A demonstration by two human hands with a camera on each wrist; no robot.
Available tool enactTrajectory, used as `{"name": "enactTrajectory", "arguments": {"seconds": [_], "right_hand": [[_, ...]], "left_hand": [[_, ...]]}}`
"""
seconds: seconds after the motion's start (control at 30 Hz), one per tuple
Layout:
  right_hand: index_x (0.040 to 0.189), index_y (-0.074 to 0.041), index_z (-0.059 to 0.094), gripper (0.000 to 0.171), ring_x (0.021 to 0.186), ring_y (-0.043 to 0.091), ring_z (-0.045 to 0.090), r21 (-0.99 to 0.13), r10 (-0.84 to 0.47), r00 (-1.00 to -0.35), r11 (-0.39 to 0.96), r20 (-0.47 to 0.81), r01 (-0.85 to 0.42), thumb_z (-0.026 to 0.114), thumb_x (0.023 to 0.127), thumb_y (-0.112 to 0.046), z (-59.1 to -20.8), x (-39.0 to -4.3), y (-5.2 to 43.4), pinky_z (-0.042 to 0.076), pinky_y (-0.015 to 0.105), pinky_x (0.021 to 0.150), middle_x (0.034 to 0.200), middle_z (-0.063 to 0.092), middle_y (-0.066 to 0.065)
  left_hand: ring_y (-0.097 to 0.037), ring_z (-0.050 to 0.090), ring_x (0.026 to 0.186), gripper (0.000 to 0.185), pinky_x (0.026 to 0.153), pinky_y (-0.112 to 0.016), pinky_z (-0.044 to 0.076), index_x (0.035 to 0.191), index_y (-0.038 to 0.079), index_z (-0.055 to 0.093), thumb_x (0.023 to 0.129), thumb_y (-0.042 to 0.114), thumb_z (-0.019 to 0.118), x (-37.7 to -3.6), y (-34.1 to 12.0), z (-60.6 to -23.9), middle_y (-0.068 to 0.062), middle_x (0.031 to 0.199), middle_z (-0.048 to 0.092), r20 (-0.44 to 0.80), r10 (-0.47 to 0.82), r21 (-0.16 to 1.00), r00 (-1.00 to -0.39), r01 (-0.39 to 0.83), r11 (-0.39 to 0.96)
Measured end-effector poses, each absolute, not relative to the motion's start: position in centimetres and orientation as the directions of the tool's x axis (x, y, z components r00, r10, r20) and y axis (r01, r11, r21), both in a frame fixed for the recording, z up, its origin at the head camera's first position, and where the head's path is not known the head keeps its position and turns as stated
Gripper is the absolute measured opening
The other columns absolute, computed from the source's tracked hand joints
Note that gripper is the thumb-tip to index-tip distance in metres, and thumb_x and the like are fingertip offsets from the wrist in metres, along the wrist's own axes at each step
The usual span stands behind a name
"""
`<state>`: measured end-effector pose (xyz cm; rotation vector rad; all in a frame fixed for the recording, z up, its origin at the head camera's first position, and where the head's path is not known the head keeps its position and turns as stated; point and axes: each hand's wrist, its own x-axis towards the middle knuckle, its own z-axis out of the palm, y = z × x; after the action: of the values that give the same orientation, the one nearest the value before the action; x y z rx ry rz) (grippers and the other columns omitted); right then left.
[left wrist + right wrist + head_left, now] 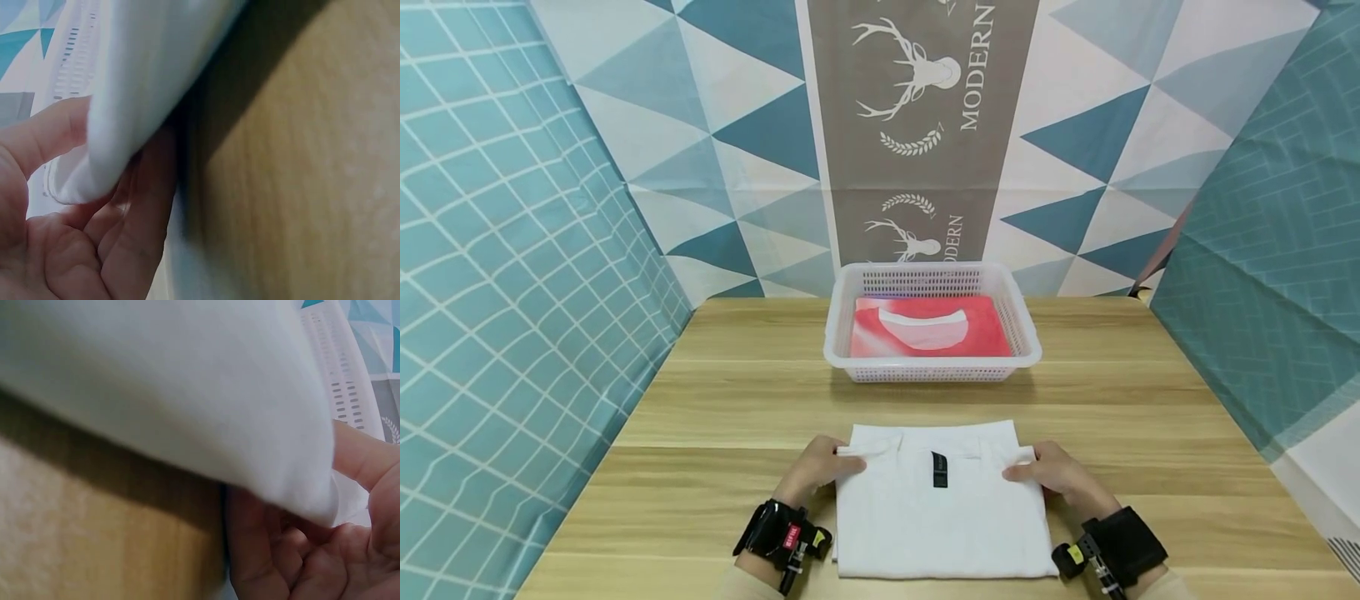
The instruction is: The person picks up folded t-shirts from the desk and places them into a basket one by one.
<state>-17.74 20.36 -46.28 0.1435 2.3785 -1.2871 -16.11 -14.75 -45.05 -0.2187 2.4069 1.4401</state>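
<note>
A white folded shirt lies flat at the near side of the table, a small black label at its neckline. My left hand pinches its upper left corner, thumb on top and fingers beneath. On the opposite side my right hand pinches the upper right corner in the same way. Both wrist views show the white cloth between thumb and fingers, with the right wrist view giving the other edge of the cloth. Fingertips under the fabric are partly hidden.
Behind the shirt stands a white perforated plastic basket with a folded red and white cloth in it. The wooden table meets a patterned curtain at the back. Teal tiled sheets hang at both sides.
</note>
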Motion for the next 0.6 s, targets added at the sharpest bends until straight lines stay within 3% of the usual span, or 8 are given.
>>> {"name": "enactTrajectory", "arguments": {"seconds": [0.23, 0.6], "right_hand": [[0.104, 0.011, 0.061, 0.035, 0.067, 0.014, 0.058, -0.775, -0.108, -0.912, 0.572, -0.396, 0.269, 0.072, 0.080, -0.012, -46.2, -17.6, 20.3, 0.048, 0.026, 0.062, 0.080, 0.066, 0.008], [0.116, 0.011, 0.058, 0.045, 0.081, 0.017, 0.057, -0.764, -0.099, -0.917, 0.592, -0.386, 0.257, 0.071, 0.082, -0.015, -45.3, -17.3, 20.0, 0.045, 0.025, 0.070, 0.098, 0.066, 0.015]], "left_hand": [[-0.008, 0.033, 0.050, 0.019, 0.048, -0.022, 0.028, 0.067, 0.009, 0.055, 0.080, 0.011, 0.068, -16.0, -14.7, -45.1, 0.006, 0.056, 0.038, -0.339, 0.068, 0.854, -0.938, -0.277, 0.441], [-0.013, 0.046, 0.062, 0.013, 0.055, -0.023, 0.036, 0.081, 0.001, 0.063, 0.082, 0.012, 0.069, -15.5, -14.4, -44.4, 0.000, 0.069, 0.051, -0.315, 0.029, 0.846, -0.949, -0.267, 0.462]]}}
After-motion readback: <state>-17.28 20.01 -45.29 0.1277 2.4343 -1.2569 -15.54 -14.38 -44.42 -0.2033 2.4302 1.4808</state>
